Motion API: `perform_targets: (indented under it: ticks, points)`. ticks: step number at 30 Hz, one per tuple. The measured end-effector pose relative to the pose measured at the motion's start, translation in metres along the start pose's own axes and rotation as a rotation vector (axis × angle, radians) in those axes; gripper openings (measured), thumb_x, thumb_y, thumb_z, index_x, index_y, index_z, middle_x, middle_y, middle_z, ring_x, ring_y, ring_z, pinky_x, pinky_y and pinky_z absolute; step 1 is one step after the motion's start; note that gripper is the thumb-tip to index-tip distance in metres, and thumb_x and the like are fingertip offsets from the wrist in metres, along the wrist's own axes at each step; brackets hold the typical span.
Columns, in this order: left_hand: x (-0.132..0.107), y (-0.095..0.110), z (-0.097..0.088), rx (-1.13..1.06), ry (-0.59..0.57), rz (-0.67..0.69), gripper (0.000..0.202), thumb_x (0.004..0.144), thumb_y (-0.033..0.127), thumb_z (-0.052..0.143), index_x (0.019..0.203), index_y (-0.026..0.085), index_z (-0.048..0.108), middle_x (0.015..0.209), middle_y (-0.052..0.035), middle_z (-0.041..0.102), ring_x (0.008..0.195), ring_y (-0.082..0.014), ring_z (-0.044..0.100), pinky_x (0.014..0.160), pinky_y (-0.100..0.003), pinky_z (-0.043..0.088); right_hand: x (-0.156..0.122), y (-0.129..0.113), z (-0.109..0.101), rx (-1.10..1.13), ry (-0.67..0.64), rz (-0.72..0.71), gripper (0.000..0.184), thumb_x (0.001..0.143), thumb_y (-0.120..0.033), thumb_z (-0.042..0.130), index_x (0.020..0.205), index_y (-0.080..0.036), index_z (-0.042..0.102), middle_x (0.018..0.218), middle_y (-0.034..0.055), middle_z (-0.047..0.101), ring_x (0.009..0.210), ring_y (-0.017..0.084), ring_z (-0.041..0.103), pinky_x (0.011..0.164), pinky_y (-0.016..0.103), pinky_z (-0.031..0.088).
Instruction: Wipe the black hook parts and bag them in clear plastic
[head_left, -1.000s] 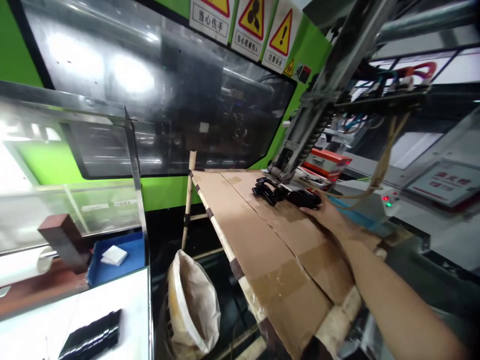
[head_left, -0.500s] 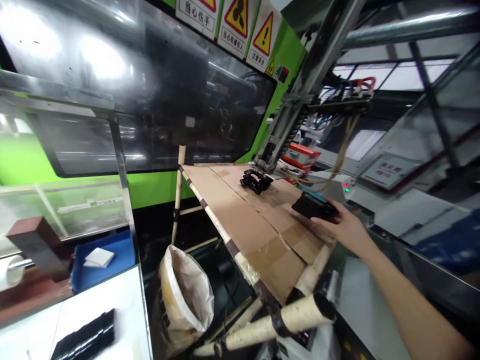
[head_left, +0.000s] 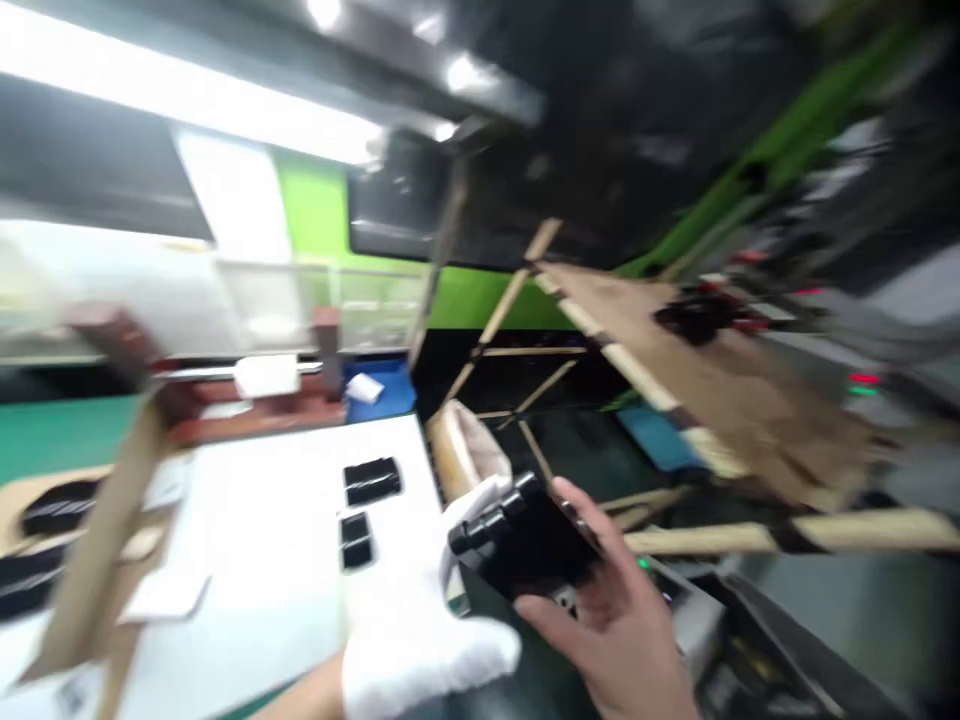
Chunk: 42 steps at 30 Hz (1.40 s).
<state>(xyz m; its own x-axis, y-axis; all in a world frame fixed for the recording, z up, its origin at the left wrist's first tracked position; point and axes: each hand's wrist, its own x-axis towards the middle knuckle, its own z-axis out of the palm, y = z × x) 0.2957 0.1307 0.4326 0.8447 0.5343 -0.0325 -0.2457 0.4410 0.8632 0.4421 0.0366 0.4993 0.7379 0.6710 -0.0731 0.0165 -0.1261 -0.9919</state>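
The gloved left hand (head_left: 420, 640) and bare right hand (head_left: 607, 630) gripped a black moulded part (head_left: 525, 540), two like parts (head_left: 371, 480) lay on the white bench (head_left: 262, 510) ahead, and others (head_left: 697, 320) sat on the cardboard shelf (head_left: 757, 420) to the right.

Factory flr; big green machine (head_left: 319, 225); cardboard-topped bamboo rack (head_left: 735, 390)

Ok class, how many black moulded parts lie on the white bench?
2: one black moulded part near the far edge of the white bench, and another just nearer the person. Motion blur could hide others.
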Motion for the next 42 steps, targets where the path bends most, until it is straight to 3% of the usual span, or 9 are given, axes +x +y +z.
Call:
perform_targets:
  ticks: [2,5,8,13,17,23,28,35,42]
  points:
    - [-0.018,0.011,-0.016,-0.134,0.116,0.000,0.061,0.078,0.045,0.081,0.134,0.025,0.065,0.133,-0.0092,0.067,0.124,-0.0349,0.061,0.109,-0.046,0.047,-0.028,0.038,0.059,0.037,-0.147,0.156,0.092,0.060,-0.044,0.093,0.140,-0.024,0.054,0.136,0.0112,0.064,0.117,0.028,0.066,0.099,0.036,0.056]
    - [-0.050,0.005,-0.054,-0.317,0.444,-0.003,0.047,0.083,0.041,0.077,0.124,0.018,0.071,0.123,-0.0112,0.072,0.117,-0.0319,0.066,0.107,-0.045,0.048,-0.058,0.078,0.111,-0.037,-0.313,0.318,0.090,0.069,-0.053,0.085,0.145,-0.024,0.047,0.138,0.0116,0.062,0.123,0.029,0.062,0.103,0.039,0.053]
    - [-0.088,-0.015,-0.087,-0.496,0.632,-0.021,0.035,0.086,0.032,0.074,0.116,0.013,0.074,0.115,-0.0142,0.075,0.108,-0.0304,0.070,0.104,-0.046,0.050,-0.071,0.107,0.128,-0.348,-0.516,0.279,0.081,0.074,-0.060,0.078,0.143,-0.027,0.052,0.144,0.0088,0.056,0.129,0.031,0.056,0.111,0.046,0.045]
    - [-0.128,-0.041,-0.109,-0.639,0.800,-0.022,0.036,0.085,0.032,0.074,0.113,0.009,0.074,0.110,-0.0155,0.076,0.106,-0.0300,0.071,0.103,-0.044,0.051,-0.087,0.142,0.135,-0.664,-0.675,-0.140,0.079,0.082,-0.061,0.071,0.150,-0.033,0.042,0.148,0.0063,0.049,0.134,0.033,0.050,0.114,0.053,0.042]
    - [-0.137,-0.047,-0.110,-0.651,0.793,-0.002,0.036,0.082,0.028,0.077,0.114,0.011,0.074,0.115,-0.0144,0.075,0.110,-0.0299,0.069,0.105,-0.043,0.048,-0.102,0.153,0.146,-0.670,-0.708,-0.415,0.079,0.090,-0.054,0.066,0.156,-0.027,0.032,0.148,0.0110,0.051,0.134,0.031,0.052,0.107,0.050,0.050]
    - [-0.140,-0.049,-0.109,-0.580,0.736,0.033,0.039,0.081,0.025,0.079,0.117,0.010,0.073,0.113,-0.0150,0.075,0.107,-0.0302,0.070,0.102,-0.043,0.050,-0.108,0.153,0.150,-0.661,-0.639,-0.525,0.072,0.094,-0.042,0.065,0.156,-0.023,0.032,0.142,0.0132,0.054,0.130,0.031,0.054,0.105,0.049,0.051]
    - [-0.137,-0.049,-0.106,-0.581,0.709,0.007,0.034,0.086,0.027,0.075,0.116,0.011,0.072,0.113,-0.0147,0.074,0.104,-0.0311,0.070,0.094,-0.043,0.053,-0.109,0.153,0.145,-0.660,-0.592,-0.556,0.073,0.094,-0.041,0.066,0.156,-0.022,0.032,0.142,0.0138,0.054,0.129,0.030,0.054,0.105,0.048,0.051]
    - [-0.131,-0.054,-0.100,-0.707,0.728,-0.042,0.032,0.084,0.023,0.075,0.114,0.013,0.073,0.117,-0.0129,0.074,0.116,-0.0315,0.066,0.109,-0.045,0.044,-0.113,0.160,0.143,-0.662,-0.530,-0.479,0.077,0.091,-0.043,0.069,0.155,-0.021,0.033,0.144,0.0140,0.054,0.130,0.031,0.054,0.105,0.050,0.050]
    - [-0.125,-0.057,-0.100,-0.643,0.704,-0.095,0.034,0.084,0.024,0.075,0.117,0.014,0.074,0.122,-0.0131,0.073,0.121,-0.0325,0.064,0.114,-0.047,0.038,-0.112,0.168,0.138,-0.652,-0.472,-0.477,0.079,0.089,-0.043,0.071,0.155,-0.021,0.032,0.142,0.0150,0.057,0.127,0.032,0.057,0.105,0.054,0.049]
